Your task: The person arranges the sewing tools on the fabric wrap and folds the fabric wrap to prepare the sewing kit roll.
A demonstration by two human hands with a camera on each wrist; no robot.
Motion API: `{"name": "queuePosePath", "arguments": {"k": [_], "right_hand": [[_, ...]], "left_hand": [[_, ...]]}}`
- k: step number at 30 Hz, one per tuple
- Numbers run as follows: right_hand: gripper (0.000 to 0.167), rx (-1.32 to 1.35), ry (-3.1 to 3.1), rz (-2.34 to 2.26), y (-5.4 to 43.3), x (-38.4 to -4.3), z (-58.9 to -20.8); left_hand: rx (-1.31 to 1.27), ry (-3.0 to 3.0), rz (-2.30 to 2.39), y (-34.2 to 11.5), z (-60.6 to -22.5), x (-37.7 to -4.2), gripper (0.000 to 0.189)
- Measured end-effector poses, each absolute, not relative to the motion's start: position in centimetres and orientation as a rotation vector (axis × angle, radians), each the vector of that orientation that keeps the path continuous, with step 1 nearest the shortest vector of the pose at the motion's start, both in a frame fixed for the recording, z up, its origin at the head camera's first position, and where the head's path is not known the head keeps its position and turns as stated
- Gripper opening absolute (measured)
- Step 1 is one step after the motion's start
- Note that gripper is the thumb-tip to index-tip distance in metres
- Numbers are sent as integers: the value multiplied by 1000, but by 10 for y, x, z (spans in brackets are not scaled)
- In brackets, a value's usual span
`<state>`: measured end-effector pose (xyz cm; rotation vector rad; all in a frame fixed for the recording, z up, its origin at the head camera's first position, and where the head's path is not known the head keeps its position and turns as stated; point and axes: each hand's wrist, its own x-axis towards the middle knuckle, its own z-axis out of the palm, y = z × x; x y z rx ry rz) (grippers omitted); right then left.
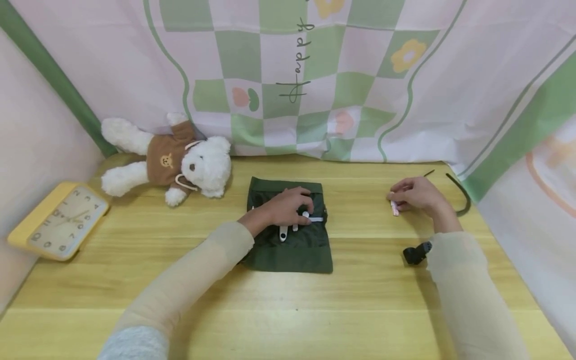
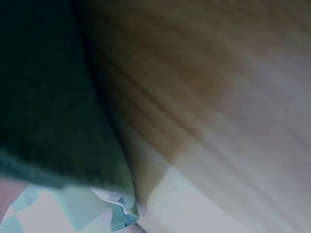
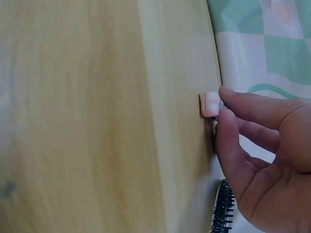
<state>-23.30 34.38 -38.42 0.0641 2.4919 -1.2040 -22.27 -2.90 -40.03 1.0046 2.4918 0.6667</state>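
Observation:
A dark green fabric pouch [image 1: 288, 259] lies spread on the wooden table. My left hand [image 1: 285, 207] rests over its middle, fingers bent, the thumb touching a white strip [image 1: 317, 219]. White-handled small tools [image 1: 283, 233] show below that palm, partly covered by the hand. To the right, my right hand [image 1: 416, 192] pinches a rolled tape measure [image 3: 211, 104], white with pink print and tick marks, between thumb and fingertip, close over the table. Dark green cloth [image 2: 53, 97] fills the left part of the left wrist view, where the left hand's fingers are hidden.
A black object [image 1: 416, 254] lies beside the right sleeve. A dark curved strip [image 1: 463, 195] and a thin dark stick [image 1: 429, 172] lie past the right hand. At the left are a plush dog [image 1: 166, 160] and a yellow clock [image 1: 63, 220]. A checked curtain [image 1: 279, 60] hangs behind.

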Motion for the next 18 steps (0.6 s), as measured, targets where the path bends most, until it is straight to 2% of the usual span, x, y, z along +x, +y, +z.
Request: {"name": "queuePosePath", "arguments": {"k": [11, 18], "right_hand": [[39, 30, 2508, -1109, 339, -231, -382], [33, 9, 2524, -1235, 337, -232, -381]], "left_hand": [[1019, 2477, 678, -28, -399, -221, 12], [998, 2464, 693, -28, -396, -220, 10]]}}
